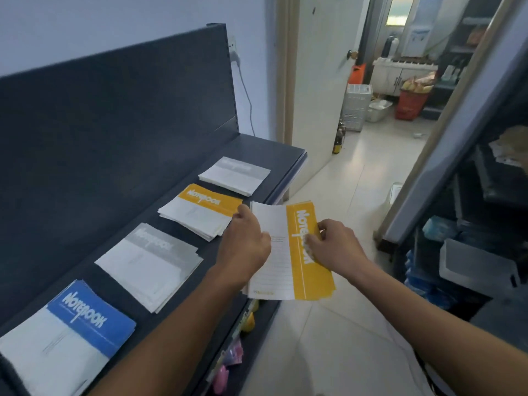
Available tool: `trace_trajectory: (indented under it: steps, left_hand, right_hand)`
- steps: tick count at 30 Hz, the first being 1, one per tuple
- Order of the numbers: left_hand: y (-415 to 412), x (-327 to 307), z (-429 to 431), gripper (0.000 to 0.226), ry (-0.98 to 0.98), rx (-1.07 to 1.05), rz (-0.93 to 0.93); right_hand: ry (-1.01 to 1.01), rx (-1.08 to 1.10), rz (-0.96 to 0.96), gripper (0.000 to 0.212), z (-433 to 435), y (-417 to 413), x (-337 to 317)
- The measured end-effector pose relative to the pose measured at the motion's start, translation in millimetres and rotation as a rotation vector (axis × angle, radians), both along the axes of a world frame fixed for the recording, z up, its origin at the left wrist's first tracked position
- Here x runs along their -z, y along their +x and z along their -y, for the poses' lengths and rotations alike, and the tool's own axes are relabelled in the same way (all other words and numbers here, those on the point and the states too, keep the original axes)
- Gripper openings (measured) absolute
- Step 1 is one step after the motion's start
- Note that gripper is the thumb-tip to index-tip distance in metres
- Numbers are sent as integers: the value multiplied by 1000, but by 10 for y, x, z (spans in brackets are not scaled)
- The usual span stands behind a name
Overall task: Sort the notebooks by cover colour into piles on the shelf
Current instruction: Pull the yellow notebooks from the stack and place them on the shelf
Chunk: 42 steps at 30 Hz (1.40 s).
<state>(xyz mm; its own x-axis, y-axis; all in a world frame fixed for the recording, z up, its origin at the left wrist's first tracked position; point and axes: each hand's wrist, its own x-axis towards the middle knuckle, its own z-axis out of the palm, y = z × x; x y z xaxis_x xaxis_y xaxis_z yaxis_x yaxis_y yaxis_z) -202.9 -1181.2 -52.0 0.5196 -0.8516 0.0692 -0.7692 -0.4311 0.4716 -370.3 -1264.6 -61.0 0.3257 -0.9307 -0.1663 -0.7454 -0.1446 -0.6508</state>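
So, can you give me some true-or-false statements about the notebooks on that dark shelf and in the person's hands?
A grey-banded pile lies at the far end of the dark metal shelf. True.
The nearest pile has a red-banded cover. False: it is the blue-banded pile.
The left hand and right hand both hold the yellow-banded notebooks. True.
The held notebooks rest on top of a pile. False: they are held beside the yellow-banded pile, at the shelf's front edge.

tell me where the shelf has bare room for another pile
Bare shelf lies past the far grey pile, to its end, and in a strip along the back panel. Gaps between piles are narrow. Crowded by the yellow pile, where left hand and right hand hold yellow notebooks.
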Motion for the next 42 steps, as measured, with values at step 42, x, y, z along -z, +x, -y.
trace_trajectory:
  steps: [42]
  left_hand:
    - [1175, 112, 3838, 24, 27, -551, -132]
  right_hand:
    - [46, -452, -2, 31, 4640, 1822, 160]
